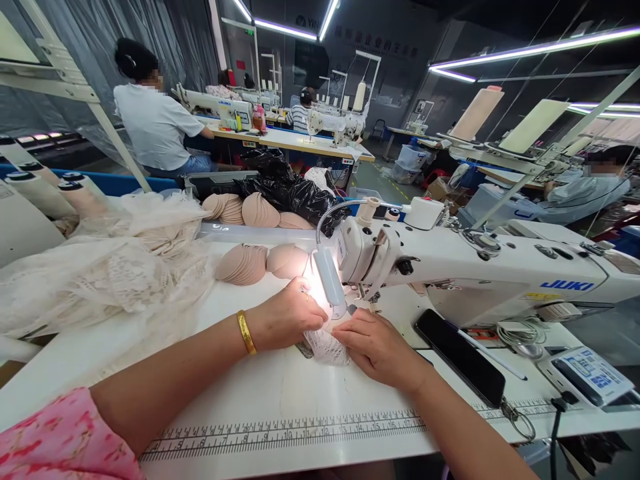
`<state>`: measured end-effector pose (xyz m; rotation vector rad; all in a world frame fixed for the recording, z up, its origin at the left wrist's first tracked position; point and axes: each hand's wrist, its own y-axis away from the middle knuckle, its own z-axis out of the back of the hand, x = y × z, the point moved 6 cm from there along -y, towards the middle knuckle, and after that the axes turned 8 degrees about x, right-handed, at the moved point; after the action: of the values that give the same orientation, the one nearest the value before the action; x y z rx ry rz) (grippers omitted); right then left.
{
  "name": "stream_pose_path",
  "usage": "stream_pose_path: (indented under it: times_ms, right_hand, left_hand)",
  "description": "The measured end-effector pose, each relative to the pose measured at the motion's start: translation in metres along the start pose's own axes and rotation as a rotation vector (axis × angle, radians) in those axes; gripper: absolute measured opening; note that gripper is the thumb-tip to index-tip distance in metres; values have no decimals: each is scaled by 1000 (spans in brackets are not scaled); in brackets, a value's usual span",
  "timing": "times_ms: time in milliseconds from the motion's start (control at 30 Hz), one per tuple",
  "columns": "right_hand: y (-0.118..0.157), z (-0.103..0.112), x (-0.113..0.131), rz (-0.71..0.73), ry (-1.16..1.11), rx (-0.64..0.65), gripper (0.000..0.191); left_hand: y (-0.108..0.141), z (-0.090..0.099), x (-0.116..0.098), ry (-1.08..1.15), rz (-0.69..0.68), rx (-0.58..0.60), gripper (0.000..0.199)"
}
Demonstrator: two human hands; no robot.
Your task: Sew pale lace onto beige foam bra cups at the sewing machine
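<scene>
A piece of pale lace fabric (pixel 327 347) lies under the head of a white sewing machine (pixel 480 267). My left hand (pixel 290 313), with a gold bracelet at the wrist, has its fingers closed on the lace's left side. On the other side, my right hand (pixel 375 343) pinches the lace near the needle area. A lit lamp (pixel 329 280) on a bendable neck hangs between the hands and hides the needle. Stacks of beige bra cups (pixel 243 263) rest just beyond my left hand.
A heap of cream lace (pixel 145 267) covers the table's left side. To the right lie a black phone (pixel 460 357), a white pen (pixel 493 353) and a control box (pixel 587 373). A ruler strip (pixel 285 433) runs along the front edge. Co-workers sit at other machines behind.
</scene>
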<state>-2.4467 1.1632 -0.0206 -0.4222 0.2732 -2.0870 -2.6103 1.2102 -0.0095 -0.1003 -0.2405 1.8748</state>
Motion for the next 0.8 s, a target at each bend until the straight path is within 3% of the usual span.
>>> stream_pose_path:
  times_ms: [167,367,600,800]
  right_hand:
    - [5,-3,-11,-110,32,-30,31]
    - [10,-6,-30,-342,48,-11,25]
    - [8,-4,-46,-502,-20,-43,26]
    - [8,-6,-46,-507,-24,-38,25]
  left_hand:
    - [-1,-6,-3,-73,-23,-29,25]
    - [-6,-12,-8,-174,20,-103,27]
    - [-15,-20,-7,-121,85,-45,26]
    - [-14,-22,-6,-105,78,-18,27]
